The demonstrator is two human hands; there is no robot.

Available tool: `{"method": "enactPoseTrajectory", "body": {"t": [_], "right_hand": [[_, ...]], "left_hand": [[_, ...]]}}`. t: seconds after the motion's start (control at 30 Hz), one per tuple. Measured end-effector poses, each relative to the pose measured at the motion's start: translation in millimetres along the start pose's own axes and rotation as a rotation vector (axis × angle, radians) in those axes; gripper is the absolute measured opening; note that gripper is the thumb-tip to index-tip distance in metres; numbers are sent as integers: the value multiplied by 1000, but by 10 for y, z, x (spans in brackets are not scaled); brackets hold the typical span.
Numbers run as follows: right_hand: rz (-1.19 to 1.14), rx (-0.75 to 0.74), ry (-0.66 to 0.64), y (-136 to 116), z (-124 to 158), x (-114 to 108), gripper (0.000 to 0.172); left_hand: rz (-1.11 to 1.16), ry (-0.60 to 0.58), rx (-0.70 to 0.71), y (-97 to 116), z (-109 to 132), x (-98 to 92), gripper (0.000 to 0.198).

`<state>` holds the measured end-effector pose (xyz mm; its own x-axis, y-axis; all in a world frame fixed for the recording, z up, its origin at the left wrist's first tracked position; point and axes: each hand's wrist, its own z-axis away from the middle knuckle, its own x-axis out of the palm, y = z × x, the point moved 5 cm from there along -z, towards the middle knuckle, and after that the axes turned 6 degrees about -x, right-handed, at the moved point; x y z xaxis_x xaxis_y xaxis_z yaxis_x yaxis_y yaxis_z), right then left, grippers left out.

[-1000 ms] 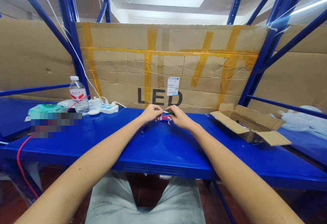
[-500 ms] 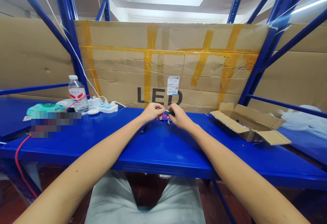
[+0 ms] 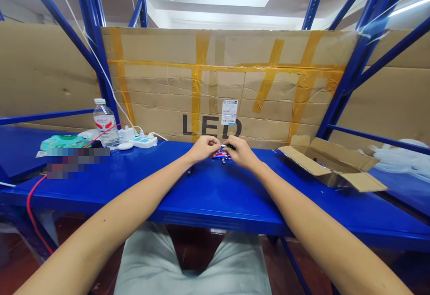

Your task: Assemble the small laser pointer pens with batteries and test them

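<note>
My right hand [image 3: 241, 151] is closed round a slim, dark green, pen-like piece [image 3: 230, 146] with a silvery end that points left. The fingers of my left hand [image 3: 204, 148] are pinched at that silvery end, and the two hands almost meet over the table. Right below them lies a bunch of shiny pink and purple pen-like sticks [image 3: 221, 154], partly covered by the hands. A small metallic bit [image 3: 223, 161] rests just in front of the bunch. Near my left wrist, a small dark piece [image 3: 189, 173] lies on the blue table [image 3: 215, 196].
An open cardboard box [image 3: 331, 162] stands to the right. On the left are a water bottle [image 3: 105, 124], a green soft pack [image 3: 63, 142], a white power strip [image 3: 145, 142] and a red cable [image 3: 31, 205]. A large cardboard panel [image 3: 161, 88] closes off the back.
The whole view has shifted slightly, so things appear a little further right. Both hands keep their hold on the pen-like piece, and more of the sticks beneath shows.
</note>
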<state>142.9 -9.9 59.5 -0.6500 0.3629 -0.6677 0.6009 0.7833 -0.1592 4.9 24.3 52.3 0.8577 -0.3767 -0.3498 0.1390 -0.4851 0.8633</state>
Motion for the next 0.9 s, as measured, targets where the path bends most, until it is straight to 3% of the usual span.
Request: {"method": "enactPoseTrajectory", "body": {"t": [0.23, 0.33, 0.4, 0.6, 0.9], "right_hand": [[15, 114, -162, 47, -4, 56, 23], [-59, 99, -76, 29, -17, 23, 5], [-86, 93, -17, 23, -19, 1, 14], [-157, 106, 68, 61, -8, -23, 16], [-96, 85, 17, 62, -12, -28, 6]], "left_hand": [[-134, -11, 52, 57, 39, 16, 6], [-134, -11, 31, 53, 40, 10, 6], [-119, -23, 12, 47, 35, 13, 7], [-111, -30, 40, 74, 35, 13, 9], [-137, -19, 32, 24, 26, 11, 9]]}}
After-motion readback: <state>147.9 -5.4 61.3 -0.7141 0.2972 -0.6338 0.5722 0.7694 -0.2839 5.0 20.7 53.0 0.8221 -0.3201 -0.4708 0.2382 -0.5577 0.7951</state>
